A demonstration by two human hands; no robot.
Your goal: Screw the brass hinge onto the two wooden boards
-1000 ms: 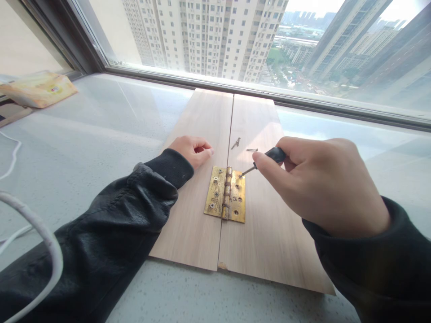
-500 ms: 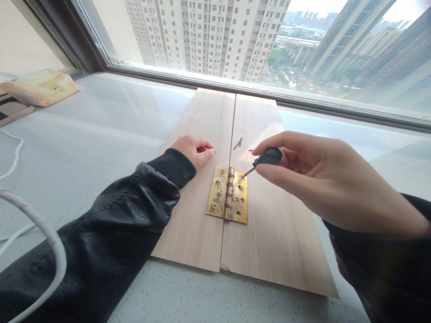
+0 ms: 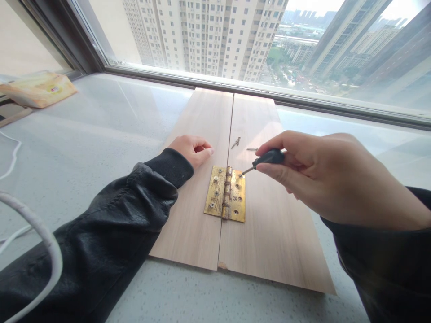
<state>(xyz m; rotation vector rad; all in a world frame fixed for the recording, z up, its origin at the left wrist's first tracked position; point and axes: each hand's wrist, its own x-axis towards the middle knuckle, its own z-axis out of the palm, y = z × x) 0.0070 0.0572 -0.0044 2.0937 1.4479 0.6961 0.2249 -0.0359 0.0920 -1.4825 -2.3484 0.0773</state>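
My right hand point(image 3: 310, 170) grips the dark handle of a small screwdriver point(image 3: 269, 157) between thumb and fingers. Its tip meets the top hole of the right leaf of a brass hinge point(image 3: 227, 193). The hinge spans the seam between the left wooden board point(image 3: 191, 224) and the right wooden board point(image 3: 269, 242). Screw heads fill the left leaf, while the lower holes of the right leaf look open. My left hand point(image 3: 191, 150) rests on the left board above the hinge, fingers curled together with nothing visible in them.
Loose screws point(image 3: 236, 142) lie on the right board, and another screw point(image 3: 252, 149) is beside my right fingertips. A white cable point(image 3: 50, 251) loops at the left. A yellowish soft pack point(image 3: 43, 89) sits by the window frame point(image 3: 168, 79) on the speckled countertop point(image 3: 101, 121).
The view has shifted slightly. My right hand has turned a little around the screwdriver, whose tip stays at the same hole. The screw beside my fingers shows more fully. My left hand stays put.
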